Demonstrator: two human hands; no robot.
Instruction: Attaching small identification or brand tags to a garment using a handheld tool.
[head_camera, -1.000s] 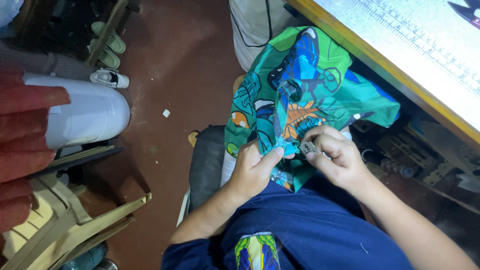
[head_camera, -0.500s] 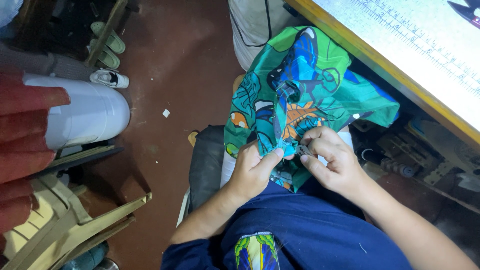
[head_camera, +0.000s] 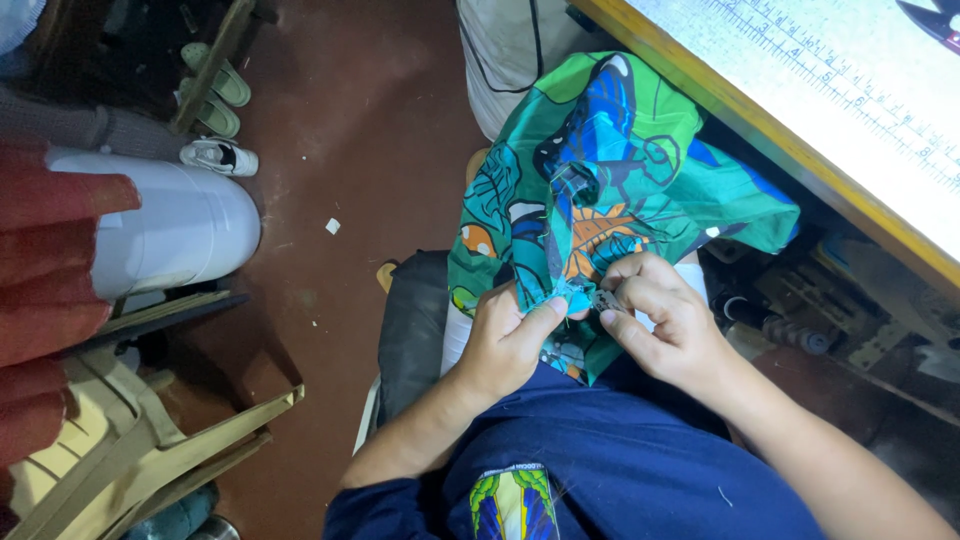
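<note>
Pinching: left hand (head_camera: 510, 335) nips the lower edge of the printed green fabric (head_camera: 610, 190) between thumb and forefinger, grip narrow and closed on the cloth
Right hand: right hand (head_camera: 665, 320) closed around a small metal tool (head_camera: 605, 300), looks like a snipper or seam ripper, cannot tell which; tip points left at the pinched spot
Key relation: pinched edge lies just left of the tool tip, nearly touching; both hands meet at the same point on the hem
Seam axis: dark seam line (head_camera: 552, 245) runs up and away from the pinch, near vertical in view, toward the bulk of the cloth
Fabric place: draped over the lap, upper part bunched against the table (head_camera: 700, 85) edge, lower edge over the blue shorts (head_camera: 610, 470)
Nearer hand: left already on the cloth; right reaches it through the tool only
Around: white cylinder container (head_camera: 175, 230) on the floor at left, plastic chair (head_camera: 150, 450) below it, well apart from the hands
</note>
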